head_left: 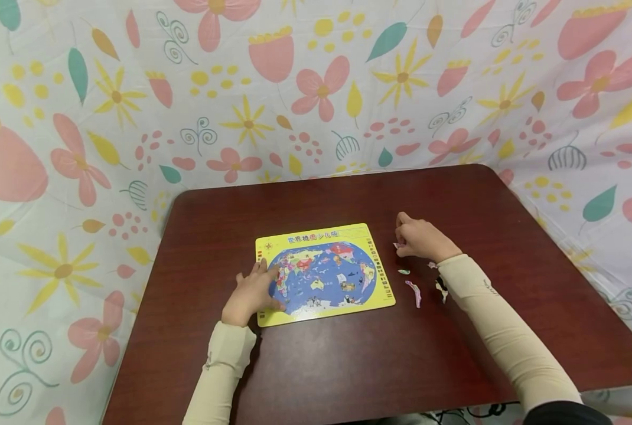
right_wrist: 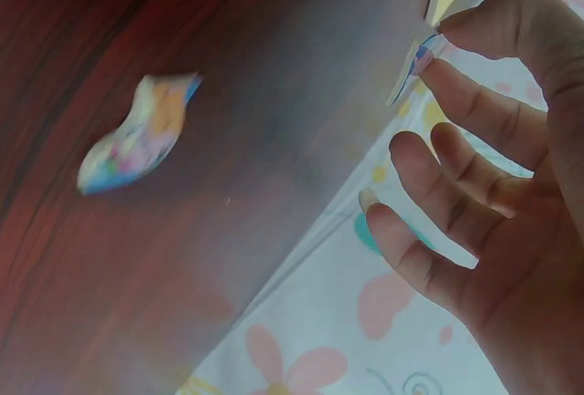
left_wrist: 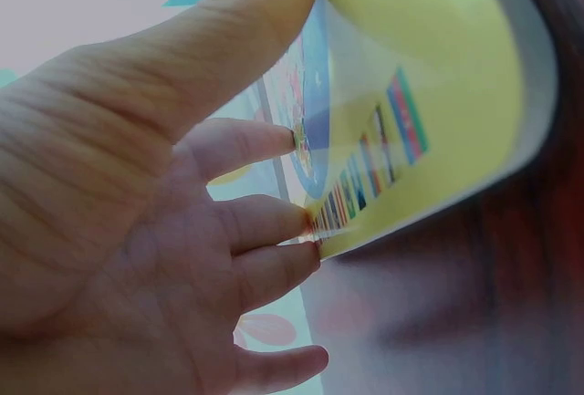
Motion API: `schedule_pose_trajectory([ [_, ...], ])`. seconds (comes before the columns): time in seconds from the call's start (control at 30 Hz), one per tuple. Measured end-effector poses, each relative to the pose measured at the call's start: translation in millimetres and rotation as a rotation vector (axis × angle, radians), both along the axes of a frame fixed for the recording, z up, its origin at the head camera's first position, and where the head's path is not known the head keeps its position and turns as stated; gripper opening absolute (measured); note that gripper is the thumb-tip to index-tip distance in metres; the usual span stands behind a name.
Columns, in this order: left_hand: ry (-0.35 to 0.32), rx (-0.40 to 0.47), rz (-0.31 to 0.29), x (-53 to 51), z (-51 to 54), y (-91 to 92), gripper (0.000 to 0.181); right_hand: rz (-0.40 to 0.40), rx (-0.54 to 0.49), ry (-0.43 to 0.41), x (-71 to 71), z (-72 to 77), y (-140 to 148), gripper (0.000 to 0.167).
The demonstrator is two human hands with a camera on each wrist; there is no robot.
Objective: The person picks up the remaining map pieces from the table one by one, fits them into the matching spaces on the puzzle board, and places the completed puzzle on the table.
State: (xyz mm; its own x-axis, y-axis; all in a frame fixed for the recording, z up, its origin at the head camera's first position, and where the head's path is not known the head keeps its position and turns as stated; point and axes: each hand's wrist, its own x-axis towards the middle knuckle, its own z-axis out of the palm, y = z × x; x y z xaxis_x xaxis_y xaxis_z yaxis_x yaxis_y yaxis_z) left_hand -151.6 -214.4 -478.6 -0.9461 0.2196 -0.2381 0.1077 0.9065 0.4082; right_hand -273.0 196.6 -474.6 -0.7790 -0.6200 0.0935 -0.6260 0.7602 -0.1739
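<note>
A yellow-bordered world map puzzle board (head_left: pixel 329 236) with a blue oval map lies on the table. My left hand (head_left: pixel 249 293) rests on its left edge with the fingers spread. In the left wrist view, the thumb and fingertips of that hand (left_wrist: pixel 182 203) touch the board's yellow border (left_wrist: pixel 456 39). To the right of the board, my right hand (head_left: pixel 424 239) pinches a small puzzle piece (right_wrist: pixel 425 53) between thumb and index finger, its other fingers loosely bent. Below that hand lie a small green piece (head_left: pixel 403 272) and a long pinkish piece (head_left: pixel 414 292).
A black-and-cream piece (head_left: pixel 442 290) lies by the right sleeve, and another small piece (head_left: pixel 432 265) sits near the right wrist. The dark red-brown table (head_left: pixel 316 366) has rounded far corners. Flower-patterned cloth (head_left: pixel 316 141) hangs behind it. Black cables (head_left: pixel 465 413) show below the front edge.
</note>
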Motion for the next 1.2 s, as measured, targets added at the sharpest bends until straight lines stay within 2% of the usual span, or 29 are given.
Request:
schedule_pose_trajectory([
  [0.3,-0.005,0.005,0.004,-0.8,-0.9,0.2,0.098,0.086,-0.004,0.008,-1.8,-6.2,-37.7,0.032],
  [0.43,-0.007,0.003,0.008,-0.8,-1.2,0.0,0.099,0.131,-0.005,0.033,-1.6,-6.9,-54.9,0.028],
  [0.67,-0.001,-0.004,0.010,-0.9,-0.1,-0.4,0.099,0.165,0.026,0.023,-2.9,-2.6,-84.9,0.020],
  [0.97,0.006,0.006,0.007,-0.3,-0.6,-1.7,0.098,0.198,0.066,-0.006,-3.4,-2.5,-115.5,0.037],
  [1.2,0.008,0.014,0.005,-0.3,-0.4,-1.8,0.098,0.197,0.075,-0.035,-1.4,-9.0,-123.2,0.037],
])
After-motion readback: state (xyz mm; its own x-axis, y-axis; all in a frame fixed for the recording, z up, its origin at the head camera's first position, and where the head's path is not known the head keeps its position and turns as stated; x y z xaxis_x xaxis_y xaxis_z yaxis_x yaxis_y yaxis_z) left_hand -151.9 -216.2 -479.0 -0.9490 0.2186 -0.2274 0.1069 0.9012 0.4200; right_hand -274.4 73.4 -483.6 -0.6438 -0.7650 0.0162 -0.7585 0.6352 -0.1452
